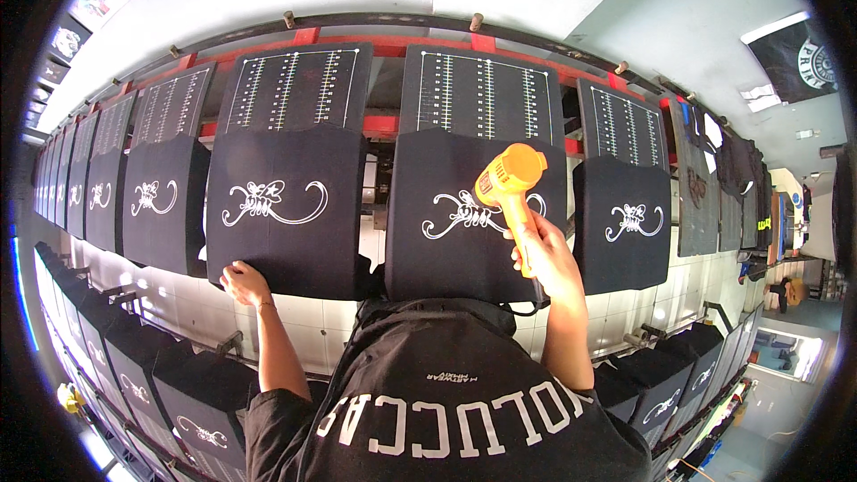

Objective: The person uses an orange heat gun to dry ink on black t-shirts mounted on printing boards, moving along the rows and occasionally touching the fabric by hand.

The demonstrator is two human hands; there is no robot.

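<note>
My right hand (546, 254) is wrapped round the handle of an orange hair dryer (511, 180), held over a black T-shirt (428, 259) stretched on a printing board. The dryer covers part of that shirt's white line print (455, 214). At the lower left corner of the neighbouring black T-shirt (286, 254), the fingers of my left hand (245, 286) are curled on the hem. This shirt carries the same white swirling print, fully in sight. Above each shirt, the bare upper end of its board (290, 85) shows white measuring scales.
Several more boards with printed black shirts (161, 205) run off to the left, and one (622, 223) stands at the right. A red and black rail (384, 46) runs behind them. Another row of shirted boards (192, 411) lies at the lower left. Dark cloths (734, 161) hang at the right.
</note>
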